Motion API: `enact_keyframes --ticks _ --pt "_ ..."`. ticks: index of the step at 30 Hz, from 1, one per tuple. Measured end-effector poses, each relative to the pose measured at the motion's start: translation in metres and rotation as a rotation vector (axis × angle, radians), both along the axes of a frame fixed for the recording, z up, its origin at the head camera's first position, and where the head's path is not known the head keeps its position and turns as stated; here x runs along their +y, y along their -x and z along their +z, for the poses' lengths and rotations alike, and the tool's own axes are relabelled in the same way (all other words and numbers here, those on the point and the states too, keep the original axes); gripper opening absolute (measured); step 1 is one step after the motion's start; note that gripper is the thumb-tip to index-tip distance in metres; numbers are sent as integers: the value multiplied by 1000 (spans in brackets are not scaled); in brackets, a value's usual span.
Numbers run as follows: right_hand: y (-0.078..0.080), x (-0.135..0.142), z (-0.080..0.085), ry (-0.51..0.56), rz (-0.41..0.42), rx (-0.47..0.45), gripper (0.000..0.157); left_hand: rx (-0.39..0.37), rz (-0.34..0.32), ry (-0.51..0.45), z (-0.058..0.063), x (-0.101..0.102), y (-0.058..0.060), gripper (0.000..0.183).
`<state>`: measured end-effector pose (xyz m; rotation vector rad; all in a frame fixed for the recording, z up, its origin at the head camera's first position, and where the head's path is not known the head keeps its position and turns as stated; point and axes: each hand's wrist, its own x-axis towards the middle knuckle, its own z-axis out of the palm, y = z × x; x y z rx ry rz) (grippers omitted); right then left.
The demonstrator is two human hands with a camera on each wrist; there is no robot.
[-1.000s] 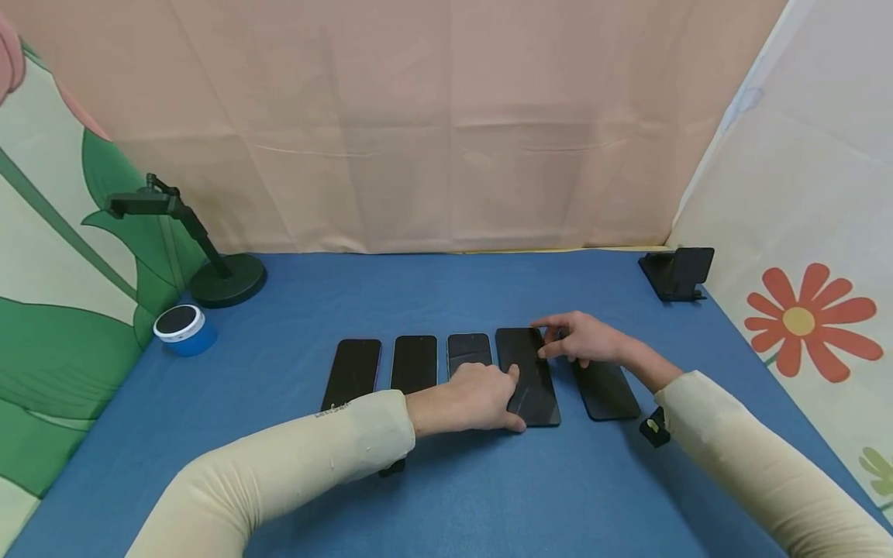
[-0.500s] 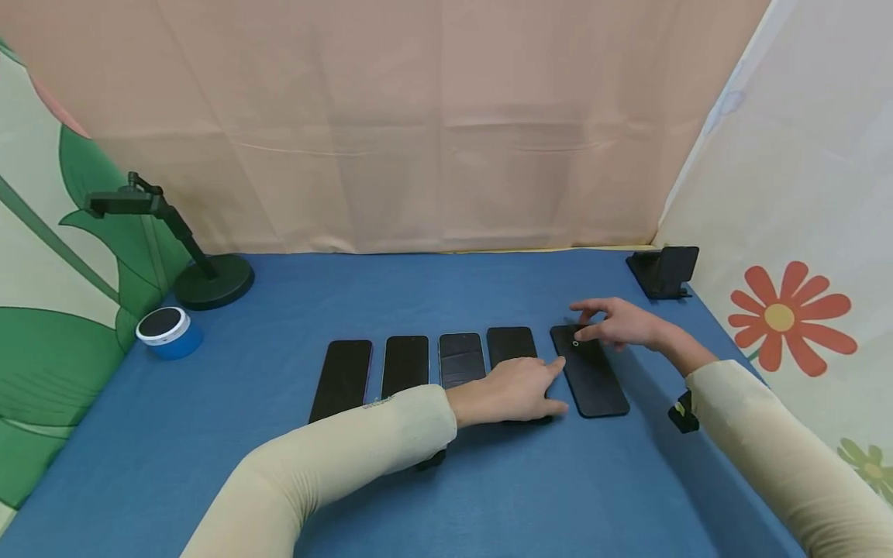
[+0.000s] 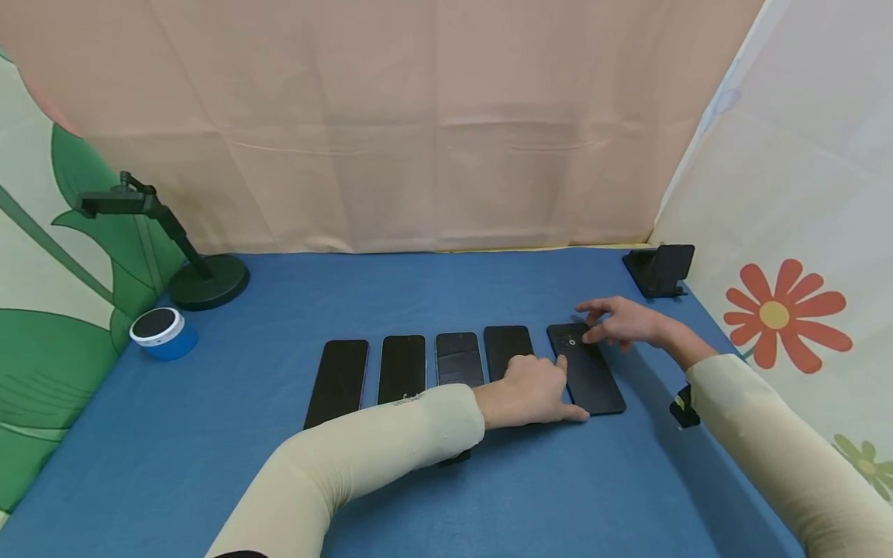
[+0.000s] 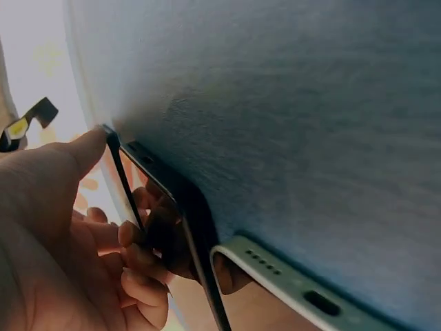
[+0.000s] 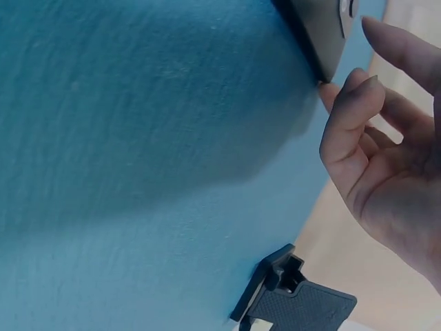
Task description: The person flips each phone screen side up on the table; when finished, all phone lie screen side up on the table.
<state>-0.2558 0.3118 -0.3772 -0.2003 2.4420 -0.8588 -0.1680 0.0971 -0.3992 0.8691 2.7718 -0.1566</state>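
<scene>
A row of several phones lies on the blue cloth in the head view. The rightmost phone (image 3: 596,380) is face down, its camera lenses at the far end. My left hand (image 3: 528,395) reaches over the row, its thumb at this phone's near edge and its index finger by the left side. At the far end, my right hand (image 3: 621,322) has its fingertips by the top edge; in the right wrist view a finger meets the phone's corner (image 5: 318,34). The left hand partly covers the neighbouring dark phone (image 3: 508,349). A pale-framed phone (image 4: 275,276) appears in the left wrist view.
At the back left stands a dark lamp-like stand (image 3: 209,280) with a round base, and a blue and white round tub (image 3: 163,333) sits before it. A black folding phone stand (image 3: 659,271) is at the back right. Curtains (image 3: 432,155) border the table.
Both hands have moved right, from the second phone from the right to the rightmost one. That neighbouring phone now sits closer in line with the row. The camera view has shifted slightly right.
</scene>
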Motion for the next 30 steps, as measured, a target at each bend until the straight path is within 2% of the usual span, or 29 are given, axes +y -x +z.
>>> enact_keyframes --ticks 7,14,25,30 --pt "5 -5 6 15 -2 -66 71 37 -25 54 6 6 -3 93" --pt "11 -10 11 10 3 -129 73 23 -22 49 6 7 -1 92" --pt "13 -16 12 -21 9 -129 80 40 -39 18 4 6 -1 91" --pt "16 -14 10 -4 -7 -150 78 32 -20 21 6 7 -1 90"
